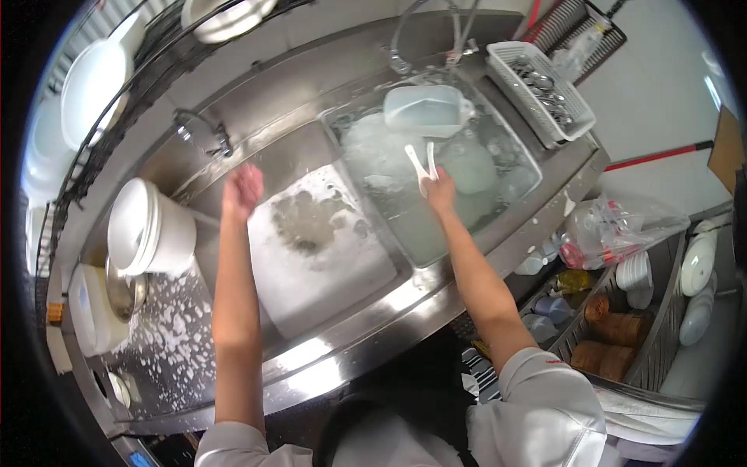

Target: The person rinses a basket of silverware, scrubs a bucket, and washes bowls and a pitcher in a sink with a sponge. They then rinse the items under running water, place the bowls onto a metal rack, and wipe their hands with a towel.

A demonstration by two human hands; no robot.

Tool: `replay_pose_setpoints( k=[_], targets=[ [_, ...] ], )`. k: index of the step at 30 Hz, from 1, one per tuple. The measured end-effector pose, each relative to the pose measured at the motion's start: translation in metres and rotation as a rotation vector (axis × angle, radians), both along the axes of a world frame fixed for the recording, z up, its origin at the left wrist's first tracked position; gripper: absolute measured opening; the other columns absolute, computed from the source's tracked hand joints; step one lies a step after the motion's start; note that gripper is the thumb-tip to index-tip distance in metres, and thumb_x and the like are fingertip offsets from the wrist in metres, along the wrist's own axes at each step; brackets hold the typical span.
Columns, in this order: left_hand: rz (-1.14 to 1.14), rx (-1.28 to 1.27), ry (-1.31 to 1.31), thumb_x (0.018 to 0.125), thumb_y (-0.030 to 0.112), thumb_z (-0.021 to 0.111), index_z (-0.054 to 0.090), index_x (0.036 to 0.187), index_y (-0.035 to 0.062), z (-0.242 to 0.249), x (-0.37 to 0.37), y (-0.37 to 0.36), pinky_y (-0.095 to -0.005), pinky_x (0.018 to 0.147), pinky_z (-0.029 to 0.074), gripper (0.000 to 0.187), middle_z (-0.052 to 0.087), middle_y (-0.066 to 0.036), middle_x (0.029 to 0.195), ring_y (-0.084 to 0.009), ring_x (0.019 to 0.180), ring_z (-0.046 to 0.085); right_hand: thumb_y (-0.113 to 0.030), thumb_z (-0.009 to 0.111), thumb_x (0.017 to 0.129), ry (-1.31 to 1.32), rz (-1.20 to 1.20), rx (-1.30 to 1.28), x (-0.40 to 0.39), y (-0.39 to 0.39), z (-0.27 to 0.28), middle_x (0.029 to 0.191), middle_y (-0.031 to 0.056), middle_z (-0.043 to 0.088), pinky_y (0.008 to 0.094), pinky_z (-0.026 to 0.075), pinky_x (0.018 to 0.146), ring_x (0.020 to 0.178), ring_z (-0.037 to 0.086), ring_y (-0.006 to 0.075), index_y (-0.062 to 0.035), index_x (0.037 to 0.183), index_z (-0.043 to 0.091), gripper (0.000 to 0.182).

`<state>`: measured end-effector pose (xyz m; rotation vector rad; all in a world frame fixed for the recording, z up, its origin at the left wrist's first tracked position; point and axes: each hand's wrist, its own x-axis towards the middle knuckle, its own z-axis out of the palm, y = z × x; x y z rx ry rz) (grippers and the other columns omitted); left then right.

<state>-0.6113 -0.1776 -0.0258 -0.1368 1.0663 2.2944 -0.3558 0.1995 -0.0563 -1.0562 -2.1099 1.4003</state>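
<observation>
As the right hand (440, 191) clamps two white spoons (417, 164) over the water-filled basin (507, 128), they seem light, stiff and slippery, best pinched where they meet, the left hand (245, 189) empty, loosely spread left of that basin.

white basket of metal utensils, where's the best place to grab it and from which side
By the rim at its two short ends, from above: the white basket looks long and open-topped, with metal utensils inside, so an end each should keep it level. The left hand looks empty; the right hand should put down its white spoons.
</observation>
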Motion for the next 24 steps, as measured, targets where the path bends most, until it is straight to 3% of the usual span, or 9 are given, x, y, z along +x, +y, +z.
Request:
replay_pose_setpoints(
  k=[3,5,8,10,12,16,19,21,24],
  targets=[
    [-0.249,-0.451,-0.004,0.095,0.023,0.037,0.056,0.106,0.0061,-0.039,0.074,0.044,-0.0298,0.063,0.049,0.029,0.064,-0.006,0.089,-0.0168,0.075,0.061,-0.016,0.055,0.083,-0.409,0.102,0.420,0.034,0.068,-0.045,0.104,0.0214,0.061,0.0430,0.050,0.079,0.094,0.061,0.0328,-0.0007,0.110,0.056,0.031],
    [-0.322,-0.672,0.038,0.093,0.021,0.037,0.056,0.109,0.0059,-0.068,0.121,0.069,-0.0284,0.057,0.047,0.028,0.063,-0.006,0.090,-0.0148,0.073,0.059,-0.023,0.051,0.085,-0.599,0.469,0.656,0.048,0.125,-0.149,0.112,0.0217,0.058,0.0462,0.045,0.088,0.101,0.057,0.0383,-0.0018,0.115,0.055,0.037],
    [-0.536,-0.968,0.198,0.082,0.025,0.050,0.056,0.081,0.0115,-0.104,0.178,0.084,-0.0244,0.050,0.040,0.015,0.055,0.000,0.069,-0.0085,0.061,0.051,-0.019,0.049,0.085,-0.616,0.519,0.691,0.070,0.121,-0.069,0.108,0.0224,0.060,0.0446,0.047,0.085,0.099,0.058,0.0369,-0.0059,0.110,0.060,0.031],
    [-0.824,-1.096,0.355,0.081,0.026,0.055,0.059,0.090,0.0073,-0.166,0.192,0.062,-0.0283,0.049,0.044,0.021,0.058,-0.002,0.073,-0.0119,0.063,0.055,-0.016,0.050,0.083,-0.672,0.840,0.596,0.057,0.142,0.022,0.104,0.0223,0.061,0.0442,0.047,0.084,0.097,0.059,0.0359,-0.0081,0.109,0.062,0.029],
    [-0.887,-1.134,0.253,0.082,0.023,0.055,0.060,0.103,0.0037,-0.186,0.213,0.049,-0.0299,0.049,0.046,0.028,0.062,-0.005,0.076,-0.0141,0.066,0.060,-0.013,0.052,0.082,-0.499,0.640,0.561,0.061,0.189,0.061,0.096,0.0213,0.064,0.0428,0.048,0.082,0.092,0.062,0.0339,-0.0096,0.105,0.065,0.027],
    [-0.771,-1.296,0.178,0.083,0.019,0.055,0.063,0.090,0.0016,-0.154,0.242,0.050,-0.0307,0.053,0.049,0.021,0.063,-0.008,0.068,-0.0149,0.058,0.059,-0.011,0.047,0.085,-0.226,0.148,0.852,0.072,0.321,0.161,0.077,0.0181,0.063,0.0459,0.048,0.064,0.073,0.063,0.0339,-0.0059,0.097,0.062,0.020],
    [-0.726,-1.381,0.284,0.085,0.024,0.055,0.063,0.099,0.0050,-0.167,0.253,0.014,-0.0317,0.061,0.051,0.025,0.065,-0.010,0.075,-0.0173,0.064,0.062,-0.015,0.051,0.084,-0.322,0.233,1.314,0.071,0.485,0.115,0.089,0.0189,0.061,0.0489,0.045,0.068,0.080,0.058,0.0371,-0.0080,0.107,0.058,0.025],
    [-0.892,-1.667,0.680,0.085,0.034,0.051,0.063,0.105,0.0105,-0.198,0.252,-0.017,-0.0448,0.083,0.048,0.033,0.064,-0.018,0.100,-0.0362,0.094,0.060,-0.014,0.058,0.080,-0.652,0.439,1.042,0.058,0.570,0.074,0.087,0.0184,0.061,0.0463,0.046,0.072,0.083,0.059,0.0374,-0.0051,0.112,0.057,0.033],
    [-0.734,-1.680,0.278,0.083,0.034,0.051,0.063,0.104,0.0092,-0.110,0.267,0.009,-0.0427,0.088,0.046,0.034,0.063,-0.019,0.104,-0.0357,0.100,0.059,-0.010,0.058,0.075,-0.466,0.634,0.959,0.050,0.623,0.039,0.096,0.0153,0.064,0.0425,0.048,0.076,0.089,0.061,0.0327,-0.0032,0.105,0.060,0.031]
  ],
)
